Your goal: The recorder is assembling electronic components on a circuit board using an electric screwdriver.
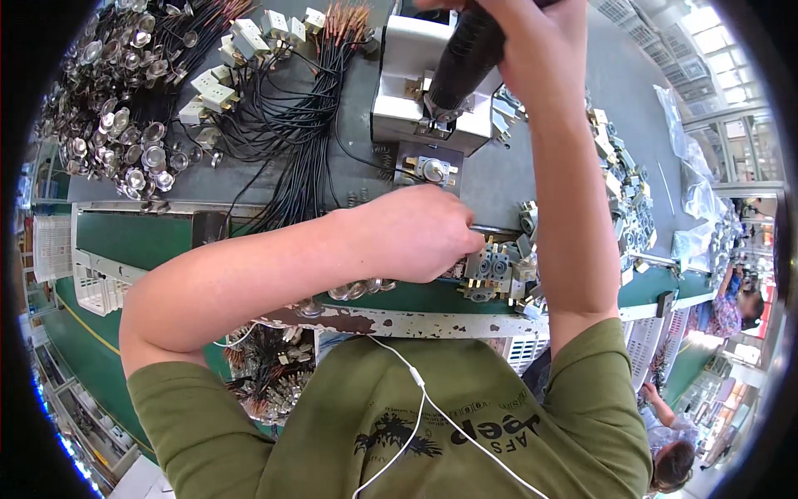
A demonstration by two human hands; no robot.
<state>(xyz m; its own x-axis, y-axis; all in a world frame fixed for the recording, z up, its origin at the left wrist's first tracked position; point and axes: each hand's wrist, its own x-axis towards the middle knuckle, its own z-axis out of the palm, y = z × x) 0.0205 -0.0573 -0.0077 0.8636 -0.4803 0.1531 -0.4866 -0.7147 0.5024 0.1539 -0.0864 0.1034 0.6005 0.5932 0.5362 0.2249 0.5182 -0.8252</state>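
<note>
With the left hand [416, 233] closed on small grey metal switch parts [490, 266] at three o'clock, the right hand [507, 33] gripping the black press lever [465, 54] at twelve should, I judge, pull steadily.

Grey workbench [532, 179] over green conveyor belt [133, 237], bright windows [706, 37] at right, perhaps white crates [51, 247] alongside.

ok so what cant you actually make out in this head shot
- Left hand: fingertips curl out of sight among the small grey parts, so any grip is unclear.
- Right hand: cut off by the top edge, on the black tool handle.
- Tool tip: hidden behind the white fixture.
</note>
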